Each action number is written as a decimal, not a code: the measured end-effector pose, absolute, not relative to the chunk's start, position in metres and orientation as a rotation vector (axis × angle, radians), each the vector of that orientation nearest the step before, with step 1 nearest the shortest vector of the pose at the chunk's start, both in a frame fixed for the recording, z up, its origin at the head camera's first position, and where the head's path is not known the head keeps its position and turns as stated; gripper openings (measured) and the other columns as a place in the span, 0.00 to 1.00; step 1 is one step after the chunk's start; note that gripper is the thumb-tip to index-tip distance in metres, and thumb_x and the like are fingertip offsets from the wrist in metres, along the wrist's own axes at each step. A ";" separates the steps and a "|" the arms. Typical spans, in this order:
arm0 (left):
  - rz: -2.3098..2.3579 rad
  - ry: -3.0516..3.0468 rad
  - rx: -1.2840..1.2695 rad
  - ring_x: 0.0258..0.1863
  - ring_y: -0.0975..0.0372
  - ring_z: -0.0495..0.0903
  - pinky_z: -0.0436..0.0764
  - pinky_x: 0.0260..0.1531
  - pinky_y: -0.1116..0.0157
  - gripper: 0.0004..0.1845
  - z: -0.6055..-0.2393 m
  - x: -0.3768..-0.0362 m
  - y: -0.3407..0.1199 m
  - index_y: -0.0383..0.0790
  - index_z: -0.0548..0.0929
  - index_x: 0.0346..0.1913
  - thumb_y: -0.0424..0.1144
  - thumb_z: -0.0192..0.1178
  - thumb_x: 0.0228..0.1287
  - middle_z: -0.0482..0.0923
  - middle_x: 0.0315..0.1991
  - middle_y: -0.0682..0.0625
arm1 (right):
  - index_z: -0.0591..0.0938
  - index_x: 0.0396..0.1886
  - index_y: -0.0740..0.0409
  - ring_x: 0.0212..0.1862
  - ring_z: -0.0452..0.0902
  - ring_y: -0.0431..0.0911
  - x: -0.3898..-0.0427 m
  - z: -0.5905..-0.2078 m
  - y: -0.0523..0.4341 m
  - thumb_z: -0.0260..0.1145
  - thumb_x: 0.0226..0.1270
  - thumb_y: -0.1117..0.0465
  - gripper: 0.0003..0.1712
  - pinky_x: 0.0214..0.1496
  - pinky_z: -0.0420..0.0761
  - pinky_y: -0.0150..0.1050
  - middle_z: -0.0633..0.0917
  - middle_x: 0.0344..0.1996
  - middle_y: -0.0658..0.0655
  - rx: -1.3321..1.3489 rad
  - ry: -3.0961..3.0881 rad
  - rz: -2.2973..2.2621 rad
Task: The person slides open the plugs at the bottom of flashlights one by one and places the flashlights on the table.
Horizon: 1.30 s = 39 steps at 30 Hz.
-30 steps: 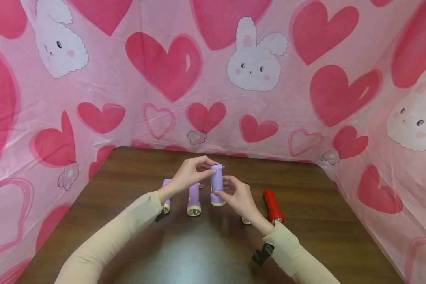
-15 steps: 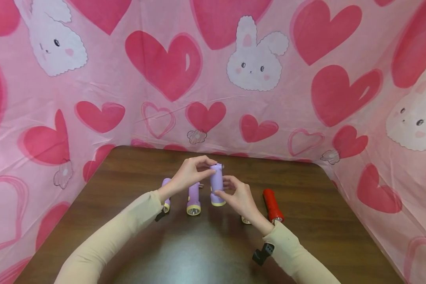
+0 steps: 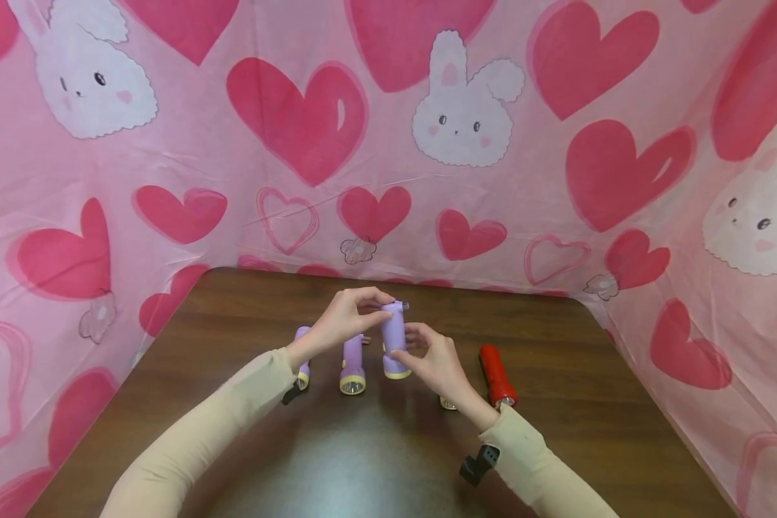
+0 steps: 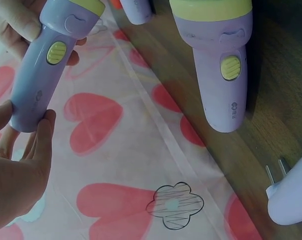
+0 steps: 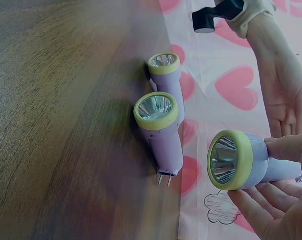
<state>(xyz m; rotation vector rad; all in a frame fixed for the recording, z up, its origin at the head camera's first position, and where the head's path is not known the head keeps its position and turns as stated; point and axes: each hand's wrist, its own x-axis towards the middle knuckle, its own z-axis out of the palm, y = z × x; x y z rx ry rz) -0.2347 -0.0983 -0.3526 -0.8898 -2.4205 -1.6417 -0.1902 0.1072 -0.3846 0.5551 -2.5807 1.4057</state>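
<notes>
A purple flashlight (image 3: pixel 395 338) with a yellow rim is held upright above the brown table (image 3: pixel 375 460), lens end down. My left hand (image 3: pixel 375 308) pinches its top tail end, where two plug prongs stick out. My right hand (image 3: pixel 406 345) grips its lower half near the yellow rim. In the left wrist view the held purple flashlight (image 4: pixel 45 65) shows its yellow switch, with my left fingertips (image 4: pixel 40 135) at its tail. In the right wrist view the held flashlight's lens (image 5: pixel 230 160) faces the camera, and my right fingers (image 5: pixel 266 210) curl under it.
Two more purple flashlights (image 3: pixel 352 363) (image 3: pixel 303 356) lie on the table left of my hands, the far-left one partly hidden by my forearm. A red flashlight (image 3: pixel 497 374) lies to the right. Another lens end (image 3: pixel 448 403) peeks from under my right wrist. Pink heart-and-bunny sheeting (image 3: pixel 460 122) walls the table.
</notes>
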 end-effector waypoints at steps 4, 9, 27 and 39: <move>-1.631 -2.417 -0.913 0.49 0.51 0.87 0.85 0.51 0.57 0.13 -0.352 -0.235 -0.099 0.35 0.85 0.50 0.34 0.67 0.63 0.86 0.50 0.41 | 0.82 0.52 0.60 0.44 0.88 0.53 -0.191 -0.385 0.107 0.77 0.55 0.63 0.24 0.49 0.86 0.48 0.90 0.44 0.61 0.559 -2.578 1.416; -1.623 -2.443 -0.925 0.49 0.52 0.87 0.85 0.52 0.57 0.13 -0.351 -0.235 -0.100 0.36 0.84 0.50 0.35 0.67 0.63 0.86 0.50 0.42 | 0.82 0.51 0.60 0.44 0.88 0.53 -0.190 -0.384 0.106 0.77 0.54 0.62 0.24 0.49 0.86 0.48 0.90 0.43 0.61 0.558 -2.576 1.410; -1.554 -2.525 -0.912 0.50 0.54 0.87 0.84 0.52 0.56 0.12 -0.348 -0.234 -0.101 0.39 0.84 0.50 0.36 0.65 0.65 0.87 0.49 0.45 | 0.83 0.51 0.59 0.42 0.89 0.52 -0.189 -0.384 0.106 0.77 0.55 0.61 0.23 0.48 0.86 0.49 0.90 0.42 0.60 0.554 -2.594 1.366; -1.567 -2.510 -0.918 0.49 0.54 0.87 0.85 0.51 0.57 0.12 -0.346 -0.232 -0.100 0.38 0.84 0.50 0.35 0.65 0.65 0.87 0.49 0.43 | 0.82 0.51 0.60 0.42 0.89 0.52 -0.187 -0.383 0.106 0.77 0.55 0.62 0.24 0.48 0.87 0.49 0.90 0.43 0.61 0.570 -2.590 1.383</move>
